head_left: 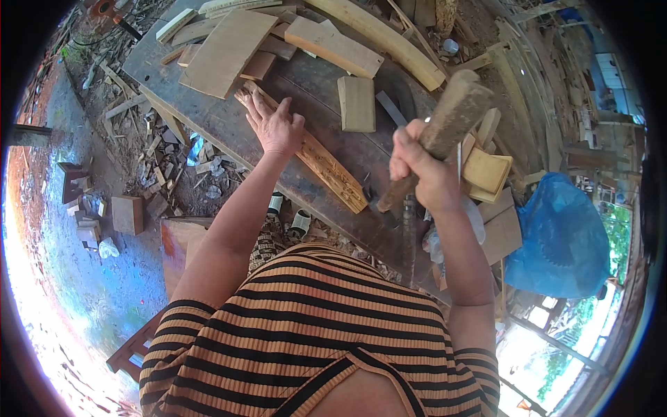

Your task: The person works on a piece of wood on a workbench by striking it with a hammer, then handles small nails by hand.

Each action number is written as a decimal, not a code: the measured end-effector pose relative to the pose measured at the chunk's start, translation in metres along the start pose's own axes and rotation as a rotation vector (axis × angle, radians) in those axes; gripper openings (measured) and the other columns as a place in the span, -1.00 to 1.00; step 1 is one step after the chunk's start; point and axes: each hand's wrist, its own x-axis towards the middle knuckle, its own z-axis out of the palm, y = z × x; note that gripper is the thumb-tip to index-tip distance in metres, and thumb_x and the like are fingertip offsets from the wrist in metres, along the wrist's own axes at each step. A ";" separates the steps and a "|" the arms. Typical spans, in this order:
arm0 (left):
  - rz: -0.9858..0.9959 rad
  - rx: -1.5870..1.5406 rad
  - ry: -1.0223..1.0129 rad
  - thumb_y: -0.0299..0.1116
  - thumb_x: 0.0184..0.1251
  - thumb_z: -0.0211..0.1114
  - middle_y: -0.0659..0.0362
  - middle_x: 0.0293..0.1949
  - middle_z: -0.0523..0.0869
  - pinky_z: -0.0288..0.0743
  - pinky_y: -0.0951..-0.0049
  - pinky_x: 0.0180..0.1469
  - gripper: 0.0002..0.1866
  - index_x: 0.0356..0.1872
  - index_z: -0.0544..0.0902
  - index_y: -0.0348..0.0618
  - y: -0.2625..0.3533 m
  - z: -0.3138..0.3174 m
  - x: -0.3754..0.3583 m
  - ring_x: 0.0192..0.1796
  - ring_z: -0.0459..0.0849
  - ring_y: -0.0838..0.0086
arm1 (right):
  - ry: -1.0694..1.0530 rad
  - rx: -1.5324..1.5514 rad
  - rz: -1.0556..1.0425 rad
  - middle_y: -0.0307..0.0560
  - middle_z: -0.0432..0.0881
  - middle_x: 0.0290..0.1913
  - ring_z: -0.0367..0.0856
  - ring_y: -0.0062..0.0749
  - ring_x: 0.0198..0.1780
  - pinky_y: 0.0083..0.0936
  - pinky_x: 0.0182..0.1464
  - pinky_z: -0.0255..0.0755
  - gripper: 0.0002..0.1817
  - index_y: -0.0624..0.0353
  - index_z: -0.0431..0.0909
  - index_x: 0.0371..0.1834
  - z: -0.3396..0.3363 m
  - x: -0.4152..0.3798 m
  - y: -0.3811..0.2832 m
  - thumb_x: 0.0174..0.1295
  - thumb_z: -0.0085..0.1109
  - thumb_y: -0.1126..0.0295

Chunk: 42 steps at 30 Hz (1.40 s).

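My left hand lies with its fingers spread on the upper part of a long narrow wooden strip, which rests diagonally along the near side of the dark workbench. In my right hand is a thick, rough wooden mallet, raised above the bench with its heavy end up and away from me. My fingers wrap round its narrower part. The strip's lower end is left of the mallet's thin end, and the two are apart. A rectangular wood block lies between my hands, farther back.
Boards and a thick wood piece lie on the far side of the bench. At the right are a yellowish tray and a blue plastic bag. Wood scraps litter the ground at the left.
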 end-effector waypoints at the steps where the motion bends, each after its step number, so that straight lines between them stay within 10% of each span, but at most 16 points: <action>1: -0.001 0.002 0.005 -0.13 0.14 0.17 -0.27 0.51 -0.04 -0.26 -0.15 0.52 -0.50 0.16 0.62 0.13 0.000 -0.001 0.000 0.57 -0.26 -0.18 | -0.007 -0.004 0.027 -0.24 0.41 -0.63 0.41 -0.55 -0.60 -0.56 -0.47 0.36 -0.68 0.16 0.41 -0.52 0.005 0.001 0.005 0.36 0.22 0.29; 28: 0.000 -0.020 0.021 -0.13 0.12 0.17 -0.30 0.50 -0.03 -0.25 -0.19 0.51 -0.49 0.16 0.62 0.10 -0.003 0.004 0.002 0.57 -0.27 -0.21 | -0.136 -0.088 -0.067 -0.34 0.49 -0.62 0.42 -0.70 -0.58 -0.66 -0.52 0.26 -0.67 0.18 0.53 -0.56 0.042 0.014 0.030 0.28 0.34 0.25; 32: 0.012 -0.051 -0.013 -0.12 0.12 0.17 -0.26 0.51 -0.03 -0.26 -0.19 0.52 -0.47 0.18 0.60 0.11 -0.004 0.000 0.006 0.57 -0.28 -0.17 | -0.262 -0.591 -0.310 -0.24 0.63 -0.44 0.48 -0.59 -0.48 -0.64 -0.40 0.34 -0.70 0.18 0.61 -0.39 0.014 -0.029 0.023 0.11 0.48 0.19; 34: -0.004 -0.019 -0.013 -0.11 0.12 0.17 -0.26 0.51 -0.04 -0.26 -0.18 0.52 -0.46 0.20 0.59 0.10 -0.004 -0.003 0.008 0.58 -0.28 -0.17 | -0.264 0.017 -0.150 -0.13 0.64 -0.38 0.56 -0.48 -0.38 -0.53 -0.29 0.42 -0.73 0.18 0.61 -0.33 -0.028 -0.068 0.026 0.12 0.45 0.22; 38: -0.028 0.016 -0.034 -0.11 0.13 0.16 -0.25 0.51 -0.02 -0.27 -0.17 0.52 -0.46 0.19 0.58 0.10 -0.005 -0.005 0.009 0.58 -0.28 -0.17 | 0.135 0.107 -0.228 -0.13 0.48 -0.46 0.51 -0.28 -0.29 -0.16 0.02 0.40 -0.68 0.16 0.44 -0.35 -0.082 -0.119 0.049 0.37 0.14 0.13; 42: -0.014 0.092 -0.027 -0.08 0.12 0.19 -0.28 0.49 0.05 -0.23 -0.03 0.54 -0.47 0.19 0.60 0.17 -0.007 -0.002 0.009 0.56 -0.21 -0.20 | 0.290 0.293 -0.187 -0.16 0.44 -0.49 0.44 -0.33 -0.33 -0.23 -0.01 0.36 -0.70 0.15 0.42 -0.31 -0.111 -0.143 0.068 0.40 0.10 0.13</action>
